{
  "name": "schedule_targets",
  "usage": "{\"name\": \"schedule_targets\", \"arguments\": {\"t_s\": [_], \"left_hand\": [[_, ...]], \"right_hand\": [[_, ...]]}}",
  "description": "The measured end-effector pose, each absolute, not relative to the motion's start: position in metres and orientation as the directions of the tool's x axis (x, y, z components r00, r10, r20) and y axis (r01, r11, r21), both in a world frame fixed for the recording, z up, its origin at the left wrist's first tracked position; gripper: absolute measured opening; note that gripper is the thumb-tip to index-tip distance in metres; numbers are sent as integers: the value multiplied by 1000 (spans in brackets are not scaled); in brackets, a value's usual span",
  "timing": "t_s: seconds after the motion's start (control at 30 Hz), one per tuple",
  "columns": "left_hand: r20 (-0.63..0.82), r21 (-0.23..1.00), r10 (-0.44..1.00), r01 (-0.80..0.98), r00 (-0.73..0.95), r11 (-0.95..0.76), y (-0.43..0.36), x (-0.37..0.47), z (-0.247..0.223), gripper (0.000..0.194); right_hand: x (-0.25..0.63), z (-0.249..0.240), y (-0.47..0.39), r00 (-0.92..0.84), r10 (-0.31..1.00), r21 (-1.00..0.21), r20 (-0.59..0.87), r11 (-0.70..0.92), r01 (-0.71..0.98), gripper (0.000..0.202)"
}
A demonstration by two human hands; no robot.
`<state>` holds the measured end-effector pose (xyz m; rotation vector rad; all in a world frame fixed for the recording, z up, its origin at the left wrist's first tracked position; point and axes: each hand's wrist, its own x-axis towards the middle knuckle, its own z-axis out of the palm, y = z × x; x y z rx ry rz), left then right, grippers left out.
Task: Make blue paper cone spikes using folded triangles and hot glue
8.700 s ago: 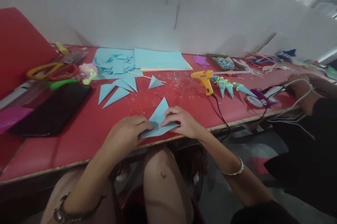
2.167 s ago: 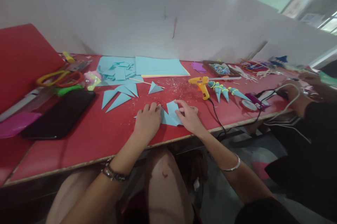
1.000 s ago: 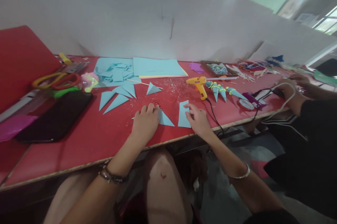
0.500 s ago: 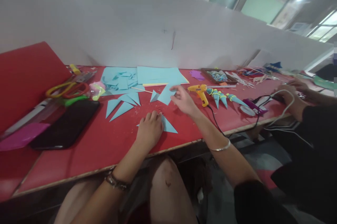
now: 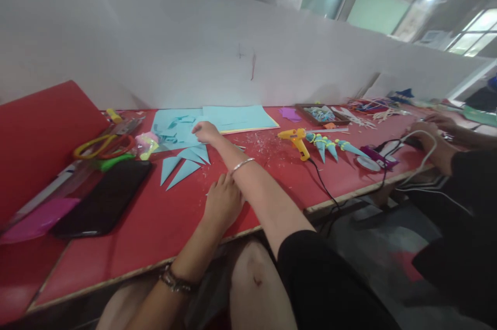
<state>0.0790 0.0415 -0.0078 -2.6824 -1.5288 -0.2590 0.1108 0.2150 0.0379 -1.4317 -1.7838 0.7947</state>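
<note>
My right hand (image 5: pixel 206 132) reaches across my left arm to the pile of blue paper scraps (image 5: pixel 176 125). Its fingers are bent together, and what they hold is hidden. My left hand (image 5: pixel 224 199) rests low on the red table, fingers pressed together over a blue paper piece, of which only a small tip shows at its left side. Folded blue paper points (image 5: pixel 183 172) lie to the left of both hands. Larger blue sheets (image 5: pixel 248 117) lie behind my right hand.
A yellow glue gun (image 5: pixel 295 143), blue cones with yellow trim (image 5: pixel 324 148) and a tray (image 5: pixel 322 114) are on the right. Scissors (image 5: pixel 103 147) and a black phone (image 5: pixel 103 198) lie left. Another person's hands (image 5: pixel 427 136) are at far right.
My right hand has swung left to the scraps, its forearm now crossing over my left hand. The loose blue pieces near the middle no longer show. The view has shifted slightly.
</note>
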Motion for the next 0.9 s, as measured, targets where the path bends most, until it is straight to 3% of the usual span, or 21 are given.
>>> {"name": "schedule_targets", "arguments": {"t_s": [0.17, 0.33, 0.5, 0.6, 0.73, 0.9], "left_hand": [[214, 89, 831, 836, 514, -541, 44, 73, -12, 35], [282, 37, 837, 867, 468, -497, 40, 72, -6, 29], [291, 114, 858, 876, 422, -469, 36, 64, -10, 61], [214, 177, 905, 896, 368, -406, 36, 54, -8, 70], [92, 246, 922, 888, 377, -388, 41, 42, -3, 46], [195, 309, 873, 816, 448, -488, 42, 39, -7, 37]], "right_hand": [[103, 32, 222, -94, 988, -761, 122, 154, 630, 20], [114, 34, 222, -109, 984, -757, 138, 176, 629, 32], [135, 54, 185, -274, 952, -824, 134, 261, 503, 31], [160, 65, 137, -411, 891, -790, 190, 387, 475, 24], [201, 61, 75, -479, 840, -669, 256, 511, 539, 32], [231, 35, 31, -464, 848, -490, 257, 528, 694, 59]]}}
